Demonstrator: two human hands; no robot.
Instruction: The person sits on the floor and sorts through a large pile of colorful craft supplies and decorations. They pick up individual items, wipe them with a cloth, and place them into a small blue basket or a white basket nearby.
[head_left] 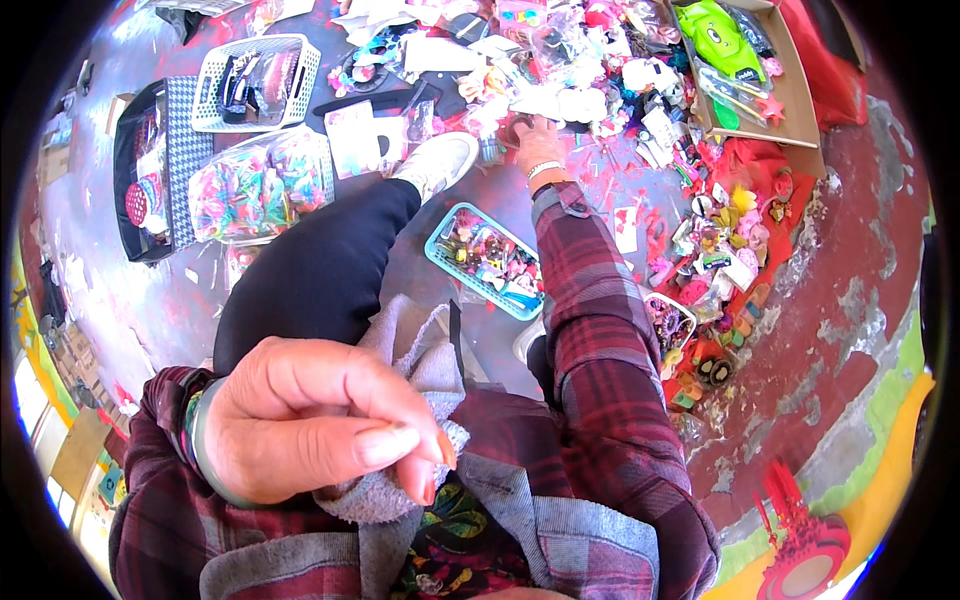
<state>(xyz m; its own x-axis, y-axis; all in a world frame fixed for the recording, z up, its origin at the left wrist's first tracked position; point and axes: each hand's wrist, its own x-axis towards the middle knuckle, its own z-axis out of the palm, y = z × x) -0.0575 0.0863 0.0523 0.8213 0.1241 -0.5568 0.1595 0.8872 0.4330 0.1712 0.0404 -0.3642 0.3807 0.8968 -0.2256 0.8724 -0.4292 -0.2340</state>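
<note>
With trinkets point(490, 250) already being held in the middle basket point(472, 284), the still-loose far pile point(580, 103) is being reached by the right hand point(540, 148), grip impossible to tell, the near left hand point(300, 420) being pinched narrow.

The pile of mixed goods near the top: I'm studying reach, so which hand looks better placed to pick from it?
Probably the right hand: it is outstretched at the near edge of the pile. The left hand is well short of it, fingers curled toward the thumb.
</note>
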